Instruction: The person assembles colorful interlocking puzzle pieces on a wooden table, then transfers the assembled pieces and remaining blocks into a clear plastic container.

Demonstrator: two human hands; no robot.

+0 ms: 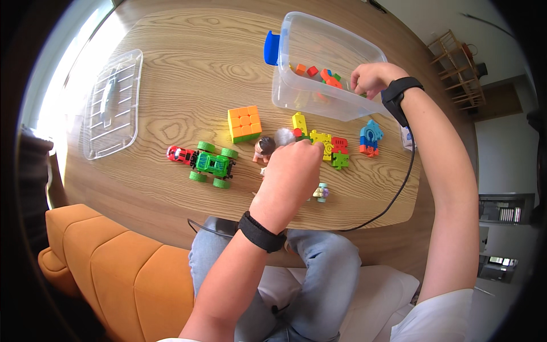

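Note:
My left hand (293,168) is over the middle of the table, back up, with its fingers curled down and closed; what they hold, if anything, is hidden. Just beyond it lie linked yellow, red and green building pieces (322,143), and a small doll-like figure (264,147) is at its left. My right hand (376,78) reaches into a clear plastic bin (282,94), fingers bent downward near a bit of green. Red, orange and green toy pieces (330,79) lie inside the bin beside that hand.
Left on the table are a puzzle cube (245,123), a green and red toy truck (212,164) and a clear lid (114,108). A blue and orange toy piece (370,138) stands right; a pastel toy (321,192) is near the front. A black cable (399,194) crosses the right edge.

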